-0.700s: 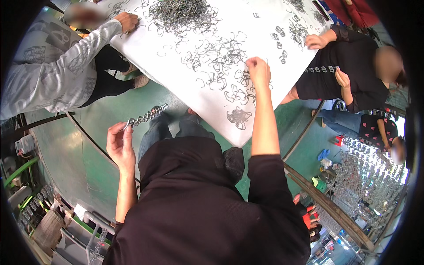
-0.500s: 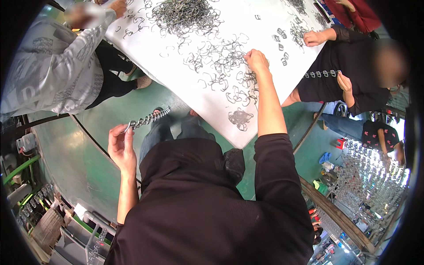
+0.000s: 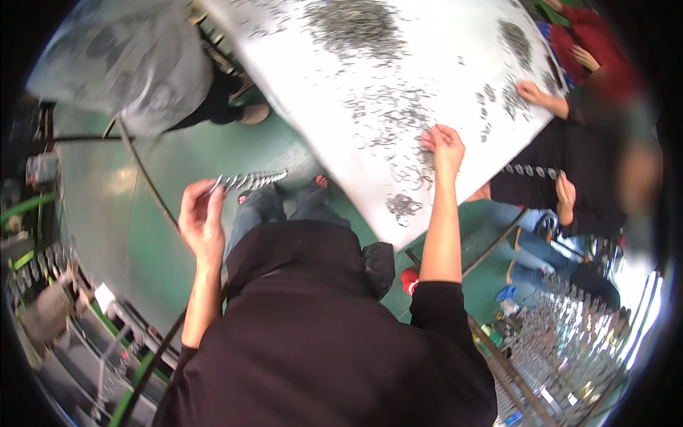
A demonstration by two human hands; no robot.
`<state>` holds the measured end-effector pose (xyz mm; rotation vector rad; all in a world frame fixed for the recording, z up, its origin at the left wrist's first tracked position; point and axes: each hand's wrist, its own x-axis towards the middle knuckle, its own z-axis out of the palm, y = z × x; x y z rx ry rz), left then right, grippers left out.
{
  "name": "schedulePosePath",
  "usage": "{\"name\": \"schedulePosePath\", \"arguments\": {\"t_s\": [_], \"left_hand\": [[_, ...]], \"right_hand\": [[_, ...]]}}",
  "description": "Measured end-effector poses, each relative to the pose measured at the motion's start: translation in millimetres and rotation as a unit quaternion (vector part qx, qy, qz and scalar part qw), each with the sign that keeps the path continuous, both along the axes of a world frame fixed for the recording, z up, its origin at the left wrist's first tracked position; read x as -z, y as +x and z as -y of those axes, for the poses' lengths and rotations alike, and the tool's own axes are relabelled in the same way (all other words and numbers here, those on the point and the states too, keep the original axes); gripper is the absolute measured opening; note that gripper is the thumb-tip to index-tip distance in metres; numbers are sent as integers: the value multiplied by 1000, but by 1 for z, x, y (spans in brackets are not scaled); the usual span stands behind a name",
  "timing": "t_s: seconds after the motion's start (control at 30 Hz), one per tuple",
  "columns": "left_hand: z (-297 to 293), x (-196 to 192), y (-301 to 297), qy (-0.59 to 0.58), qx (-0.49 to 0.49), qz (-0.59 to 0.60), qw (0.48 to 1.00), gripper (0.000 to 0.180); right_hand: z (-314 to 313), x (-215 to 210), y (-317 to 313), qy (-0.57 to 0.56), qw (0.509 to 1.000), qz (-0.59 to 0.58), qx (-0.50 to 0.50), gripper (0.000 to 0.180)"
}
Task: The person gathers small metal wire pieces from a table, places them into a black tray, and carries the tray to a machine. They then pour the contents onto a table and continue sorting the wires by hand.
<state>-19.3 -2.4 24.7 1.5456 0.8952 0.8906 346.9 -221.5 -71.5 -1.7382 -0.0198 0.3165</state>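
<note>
My left hand (image 3: 203, 220), off the left side of the white table (image 3: 334, 153), is closed on one end of a string of small silvery metal links (image 3: 252, 179). The string juts out to the right above the green floor. Over the table my right hand (image 3: 447, 148) has its fingers pinched together beside the scattered bent metal links (image 3: 391, 110). Blur hides whether a link is between those fingertips. A small separate cluster of links (image 3: 403, 206) lies near the table's closest corner.
A big heap of links (image 3: 356, 28) lies farther back on the table. At the right edge, a co-worker's hand (image 3: 565, 192) holds another string of links (image 3: 530, 171). A person in grey (image 3: 135, 64) is at the far left. Metal racks (image 3: 107, 356) stand low left.
My right hand has drawn back over the table, nearer to me, fingers still together. My left hand keeps its hold on the string. The whole view has swung and blurred somewhat.
</note>
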Motion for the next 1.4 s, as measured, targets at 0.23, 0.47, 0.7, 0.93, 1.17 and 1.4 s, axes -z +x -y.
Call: {"name": "schedulePosePath", "arguments": {"t_s": [0.23,0.47,0.7,0.93,1.17,1.4], "left_hand": [[-22,-5,-14,-6,4,34,999,13],[-43,-20,-45,-13,-36,53,998,13],[-69,-37,-101,87,-123,59,987,14],[-91,-37,-178,241,-231,-24,942,18],[-90,-64,-243,293,-419,-73,856,28],[-64,-69,-293,364,-567,-129,728,47]], "right_hand": [[-71,-80,-121,-1,979,-17,-204,11],[-179,-147,-244,93,887,-105,-440,13],[-255,-167,-322,46,866,-56,-495,14],[-304,-167,-400,116,801,-20,-587,11],[-353,-191,-480,185,682,18,-708,7],[-413,-224,-573,230,508,36,-830,11]]}}
